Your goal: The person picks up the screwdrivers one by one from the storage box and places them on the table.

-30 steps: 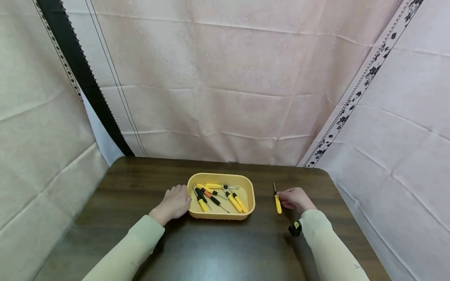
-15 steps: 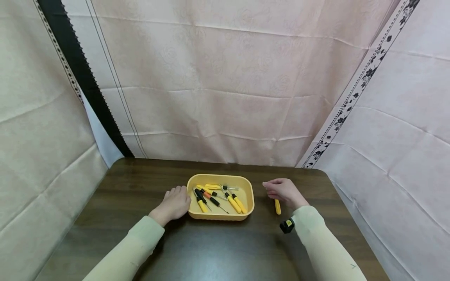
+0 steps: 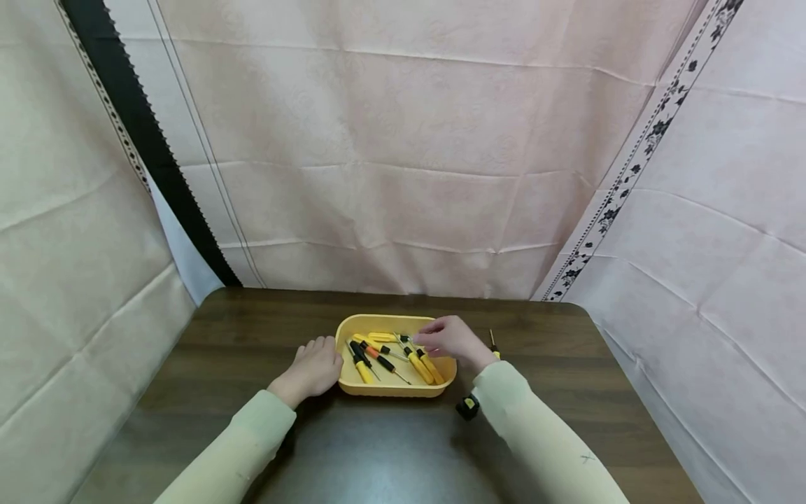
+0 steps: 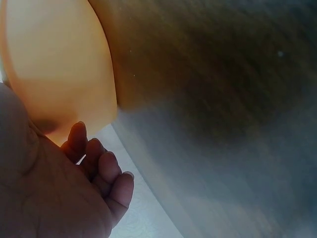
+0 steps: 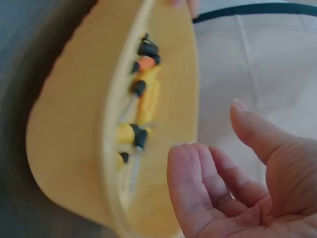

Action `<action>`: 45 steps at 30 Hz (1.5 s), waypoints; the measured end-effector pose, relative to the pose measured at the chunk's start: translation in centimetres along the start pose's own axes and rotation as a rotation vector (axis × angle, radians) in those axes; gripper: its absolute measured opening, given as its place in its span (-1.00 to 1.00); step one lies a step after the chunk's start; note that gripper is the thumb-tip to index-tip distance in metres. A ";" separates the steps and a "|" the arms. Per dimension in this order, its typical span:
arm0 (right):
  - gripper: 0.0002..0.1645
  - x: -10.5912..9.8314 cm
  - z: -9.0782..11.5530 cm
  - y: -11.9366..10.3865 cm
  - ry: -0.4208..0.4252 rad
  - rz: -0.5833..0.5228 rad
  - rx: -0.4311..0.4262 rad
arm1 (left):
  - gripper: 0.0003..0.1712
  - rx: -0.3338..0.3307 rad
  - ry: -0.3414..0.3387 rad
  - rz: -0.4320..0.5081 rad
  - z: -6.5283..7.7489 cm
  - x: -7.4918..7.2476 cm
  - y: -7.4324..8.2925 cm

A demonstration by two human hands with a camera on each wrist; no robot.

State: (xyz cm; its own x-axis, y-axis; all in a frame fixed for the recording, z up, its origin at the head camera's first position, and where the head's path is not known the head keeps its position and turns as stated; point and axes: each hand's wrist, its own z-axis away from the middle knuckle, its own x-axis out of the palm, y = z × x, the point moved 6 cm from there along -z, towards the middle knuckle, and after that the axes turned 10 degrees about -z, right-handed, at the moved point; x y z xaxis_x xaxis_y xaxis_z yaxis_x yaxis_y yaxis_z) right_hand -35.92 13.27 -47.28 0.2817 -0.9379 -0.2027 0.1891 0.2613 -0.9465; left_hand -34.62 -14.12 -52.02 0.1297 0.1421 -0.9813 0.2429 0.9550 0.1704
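My left hand (image 3: 316,369) holds the left end of a yellow plastic tray (image 3: 392,391); in the left wrist view its thumb end goes behind the tray wall and its fingers curl outside. Several screwdrivers lie in the tray, including an orange-and-black one (image 3: 379,356) and yellow-handled ones (image 3: 418,366). Over the tray's right end hovers my right hand (image 3: 455,341). The right wrist view shows its thumb and bent fingers (image 5: 185,173) apart, with nothing between them. One screwdriver (image 3: 494,343) lies on the table right of the tray, its handle mostly hidden by the right wrist.
The dark wooden table (image 3: 252,315) extends around the tray on all sides. Pale cloth (image 3: 403,175) hangs behind it and at both sides. A black device (image 3: 468,407) is strapped at the right wrist.
My right hand has left the screwdriver on the table and moved leftward over the tray. That screwdriver stays where it was. The left hand remains at the tray's left end.
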 end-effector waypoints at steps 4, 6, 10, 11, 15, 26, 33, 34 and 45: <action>-0.62 1.2 -0.6 0.7 -0.005 0.105 0.024 | -0.69 0.003 -0.006 0.013 0.0 0.1 -0.1; -0.65 1.5 -0.9 1.2 0.004 0.154 0.038 | -0.70 0.005 -0.003 0.018 0.0 0.1 -0.1; -0.66 1.9 -1.4 1.7 0.003 0.233 0.037 | -0.71 0.007 0.002 0.025 0.2 0.1 0.0; -0.62 2.1 -1.5 1.8 -0.001 0.246 0.036 | -0.71 0.008 0.002 0.027 0.2 0.1 0.0; -0.45 2.6 -1.7 2.1 -0.014 0.296 0.029 | -0.70 0.007 0.001 0.026 0.3 -0.1 -0.1; -0.64 3.4 -2.2 2.1 0.047 0.501 -0.046 | -0.71 0.007 -0.005 0.044 0.0 0.0 0.0; -0.82 3.8 -2.4 2.2 0.064 0.598 -0.028 | -0.68 0.001 -0.013 0.036 -0.1 -0.1 0.0; -0.81 3.8 -2.4 2.3 0.065 0.602 -0.029 | -0.68 0.002 -0.012 0.036 -0.2 -0.1 0.0; -0.66 4.5 -2.6 2.8 0.066 0.645 -0.053 | -0.69 -0.006 -0.010 0.040 -0.1 0.1 -0.1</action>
State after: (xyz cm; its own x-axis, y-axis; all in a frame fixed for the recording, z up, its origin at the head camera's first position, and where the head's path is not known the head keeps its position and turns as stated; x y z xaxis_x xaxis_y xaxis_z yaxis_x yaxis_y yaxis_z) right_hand -36.55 9.14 -51.45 0.2645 -0.6091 -0.7477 -0.0454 0.7665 -0.6406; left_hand -34.76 -14.20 -52.18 0.1492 0.1774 -0.9728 0.2316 0.9501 0.2088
